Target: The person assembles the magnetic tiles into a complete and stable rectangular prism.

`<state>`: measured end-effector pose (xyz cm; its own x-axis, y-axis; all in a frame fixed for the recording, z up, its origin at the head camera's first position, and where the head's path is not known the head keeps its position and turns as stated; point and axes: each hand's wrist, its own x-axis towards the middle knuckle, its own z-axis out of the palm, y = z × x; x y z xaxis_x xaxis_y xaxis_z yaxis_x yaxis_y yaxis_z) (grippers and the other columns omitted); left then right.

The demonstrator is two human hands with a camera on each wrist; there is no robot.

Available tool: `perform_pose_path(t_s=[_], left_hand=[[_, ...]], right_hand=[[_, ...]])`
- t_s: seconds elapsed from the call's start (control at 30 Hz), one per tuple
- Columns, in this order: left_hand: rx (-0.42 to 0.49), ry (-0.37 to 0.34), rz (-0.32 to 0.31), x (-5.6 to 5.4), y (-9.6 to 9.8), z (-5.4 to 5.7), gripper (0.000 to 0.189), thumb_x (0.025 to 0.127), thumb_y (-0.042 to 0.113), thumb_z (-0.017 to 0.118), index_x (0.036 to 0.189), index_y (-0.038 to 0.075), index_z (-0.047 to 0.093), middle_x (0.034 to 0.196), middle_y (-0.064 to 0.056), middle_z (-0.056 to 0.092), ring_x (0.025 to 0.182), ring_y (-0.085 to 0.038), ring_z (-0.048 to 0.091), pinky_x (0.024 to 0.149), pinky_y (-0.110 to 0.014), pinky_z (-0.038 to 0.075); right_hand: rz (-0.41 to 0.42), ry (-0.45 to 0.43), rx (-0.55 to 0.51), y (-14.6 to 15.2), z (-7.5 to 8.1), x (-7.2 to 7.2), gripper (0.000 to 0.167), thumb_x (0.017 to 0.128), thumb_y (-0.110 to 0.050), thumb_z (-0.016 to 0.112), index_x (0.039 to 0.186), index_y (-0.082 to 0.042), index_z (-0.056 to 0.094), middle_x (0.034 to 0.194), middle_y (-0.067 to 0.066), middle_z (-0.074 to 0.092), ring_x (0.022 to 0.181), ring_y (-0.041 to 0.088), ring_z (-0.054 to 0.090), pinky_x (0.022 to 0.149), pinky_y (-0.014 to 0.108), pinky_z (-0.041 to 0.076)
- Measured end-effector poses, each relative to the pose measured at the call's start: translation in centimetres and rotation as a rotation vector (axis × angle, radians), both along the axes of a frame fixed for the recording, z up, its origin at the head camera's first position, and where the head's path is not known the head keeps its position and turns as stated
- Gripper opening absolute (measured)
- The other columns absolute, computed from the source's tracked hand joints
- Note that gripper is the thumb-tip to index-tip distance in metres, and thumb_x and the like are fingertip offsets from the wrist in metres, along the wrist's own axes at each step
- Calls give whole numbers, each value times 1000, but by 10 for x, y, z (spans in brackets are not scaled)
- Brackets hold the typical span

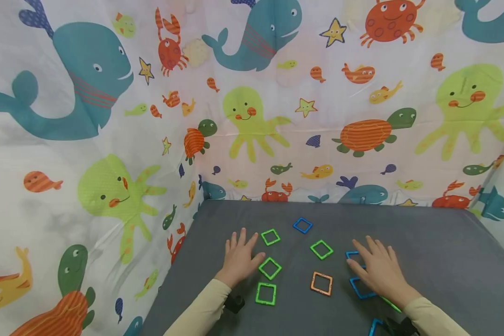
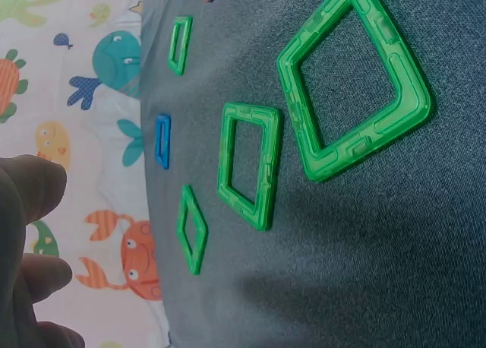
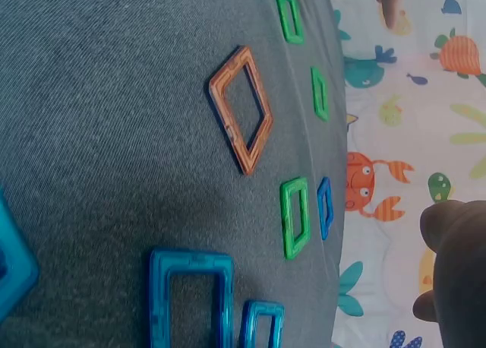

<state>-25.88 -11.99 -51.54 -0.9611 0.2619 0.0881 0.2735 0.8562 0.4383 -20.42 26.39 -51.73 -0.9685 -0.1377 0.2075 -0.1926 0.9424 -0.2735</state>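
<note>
My left hand [image 1: 240, 259] hovers with fingers spread at the left of the grey table, holding nothing. Beside it lie three green square frame tiles: a far one [image 1: 267, 232], a middle one [image 1: 276, 262] near the thumb, and a near one [image 1: 266, 283]. On the right, my other hand [image 1: 380, 270] is also spread, above several blue tiles and a green tile [image 1: 390, 304] that it partly hides. One blue square tile [image 3: 190, 261] shows in the right wrist view. Whether the right fingers touch any tile, I cannot tell.
Between the hands lie an orange square tile [image 1: 323, 274], another green tile [image 1: 327, 246] and, farther back, a blue tile [image 1: 307, 221]. A blue tile [image 1: 374, 326] sits at the near edge of view. A sea-animal curtain [image 1: 260, 182] borders the table's back and sides.
</note>
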Motion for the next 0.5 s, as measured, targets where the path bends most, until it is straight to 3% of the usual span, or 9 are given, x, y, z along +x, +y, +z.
perform_pose_path(t_s=[0.23,0.5], left_hand=[[-6,7,7,0,-2,0,66,99,45,62,155,15,46,166,-25,25,153,-54,17,120,-71,16],[-18,14,8,0,-3,-2,65,98,44,62,154,15,47,165,-25,27,153,-54,19,119,-71,18]], right_hand=[[15,5,10,-6,-5,-2,64,98,-48,63,145,-4,55,148,41,42,132,65,40,105,79,26],[99,55,-5,-21,-15,-1,58,92,-36,75,138,-4,62,141,36,54,123,57,55,98,78,37]])
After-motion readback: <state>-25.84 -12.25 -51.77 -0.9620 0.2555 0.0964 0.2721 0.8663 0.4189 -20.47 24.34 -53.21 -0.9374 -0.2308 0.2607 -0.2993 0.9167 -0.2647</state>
